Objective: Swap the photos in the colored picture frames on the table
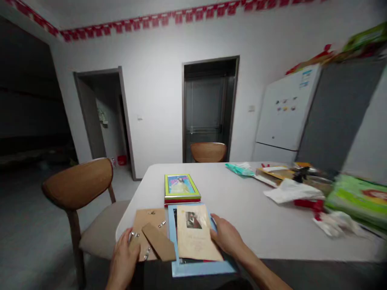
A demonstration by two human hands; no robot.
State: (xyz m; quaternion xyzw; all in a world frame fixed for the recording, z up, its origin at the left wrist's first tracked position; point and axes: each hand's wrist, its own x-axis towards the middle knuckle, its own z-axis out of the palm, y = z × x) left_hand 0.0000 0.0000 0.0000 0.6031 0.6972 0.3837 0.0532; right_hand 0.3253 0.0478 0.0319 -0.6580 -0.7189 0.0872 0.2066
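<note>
A blue picture frame [199, 269] lies face down at the near edge of the white table [250, 209], with a tan photo card [196, 235] resting on it. My right hand [228, 237] grips the frame's right side, fingers curled on the card's edge. My left hand [123, 257] holds the brown backing board [151, 237] with its stand flap and metal clips, just left of the frame. A stack of frames, green on top of red [181, 188], sits just behind.
A wooden chair [80, 189] stands at the table's left and another chair back [208, 151] at the far side. Papers, a teal packet [240, 169], green packages [359, 197] and crumpled wrappers crowd the table's right. A white fridge [287, 112] stands beyond.
</note>
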